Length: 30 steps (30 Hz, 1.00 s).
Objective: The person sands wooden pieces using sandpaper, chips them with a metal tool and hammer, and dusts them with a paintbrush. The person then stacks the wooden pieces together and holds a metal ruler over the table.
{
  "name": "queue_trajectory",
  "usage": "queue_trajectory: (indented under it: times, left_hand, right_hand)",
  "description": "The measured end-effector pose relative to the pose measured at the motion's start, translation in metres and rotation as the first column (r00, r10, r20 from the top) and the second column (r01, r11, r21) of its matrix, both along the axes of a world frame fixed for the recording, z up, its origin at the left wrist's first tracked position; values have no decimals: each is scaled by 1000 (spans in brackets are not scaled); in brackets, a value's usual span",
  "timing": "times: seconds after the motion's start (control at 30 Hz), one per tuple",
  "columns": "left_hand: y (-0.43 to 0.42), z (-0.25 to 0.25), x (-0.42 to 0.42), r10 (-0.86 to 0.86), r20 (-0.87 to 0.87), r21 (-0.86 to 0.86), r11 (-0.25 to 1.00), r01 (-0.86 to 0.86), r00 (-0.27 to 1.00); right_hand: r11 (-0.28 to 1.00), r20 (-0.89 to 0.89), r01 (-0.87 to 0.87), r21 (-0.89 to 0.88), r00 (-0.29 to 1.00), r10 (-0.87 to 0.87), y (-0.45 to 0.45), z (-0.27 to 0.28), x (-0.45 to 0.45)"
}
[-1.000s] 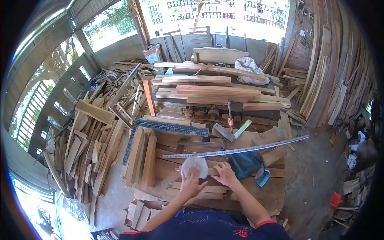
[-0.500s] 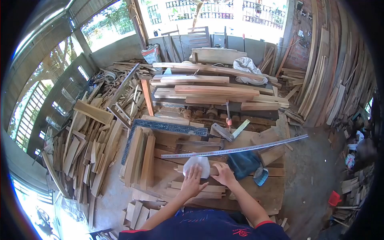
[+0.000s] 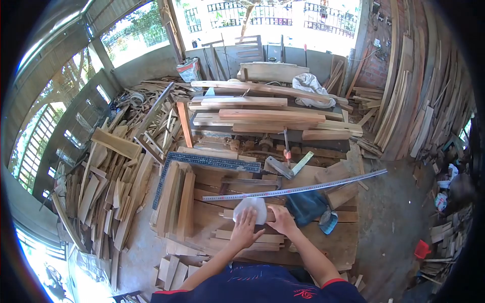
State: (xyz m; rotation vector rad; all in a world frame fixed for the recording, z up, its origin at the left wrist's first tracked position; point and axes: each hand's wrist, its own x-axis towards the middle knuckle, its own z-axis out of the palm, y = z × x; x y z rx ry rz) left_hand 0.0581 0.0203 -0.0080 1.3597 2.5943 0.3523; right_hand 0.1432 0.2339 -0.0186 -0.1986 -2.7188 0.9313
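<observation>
A flat white many-sided piece [image 3: 255, 204] lies over a short wooden piece [image 3: 226, 214] on the workbench. My left hand [image 3: 245, 230] rests on the white piece, fingers stretched out and thumb apart. At the other end of that wooden piece, my right hand [image 3: 282, 222] has its fingers closed around it. Just beyond both hands a long steel ruler [image 3: 298, 189] crosses the bench at a slant. A dark blue cloth [image 3: 306, 207] is bunched to the right of my right hand. Nearer my body are several thin wooden strips [image 3: 252, 243].
A dark framing square [image 3: 214, 160] lies at the left over upright boards [image 3: 174, 199]. Beyond the ruler are a clamp [image 3: 286, 146] and a folding square [image 3: 302, 164]. Long planks [image 3: 273, 116] stack at the back. Scrap wood [image 3: 108, 197] heaps on the left floor.
The whole view has shifted slightly. My left hand and the white piece sit a little further right against the ruler; my right hand keeps its grip on the wooden piece.
</observation>
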Motion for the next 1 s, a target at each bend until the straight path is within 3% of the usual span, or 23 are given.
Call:
queue_trajectory:
  times: [0.1,0.4,0.6,0.83,1.0]
  left_hand:
    - [9,-3,7,-38,1,44,998,38,999]
    - [-19,5,-12,91,34,14,996,-91,995]
    - [17,3,16,-45,10,11,999,45,999]
    - [-15,2,-7,45,20,-1,999,-45,999]
    - [15,8,12,-12,11,-12,1000,13,1000]
  right_hand:
    - [1000,-3,-10,21,1000,10,2,-4,-1]
    - [1000,17,10,-30,1000,-9,-2,9,1]
    - [1000,-17,-15,27,1000,15,2,-4,1]
    - [1000,-4,2,-28,1000,-2,0,-1,-1]
    - [1000,-9,-22,3,1000,22,1,-1,-3]
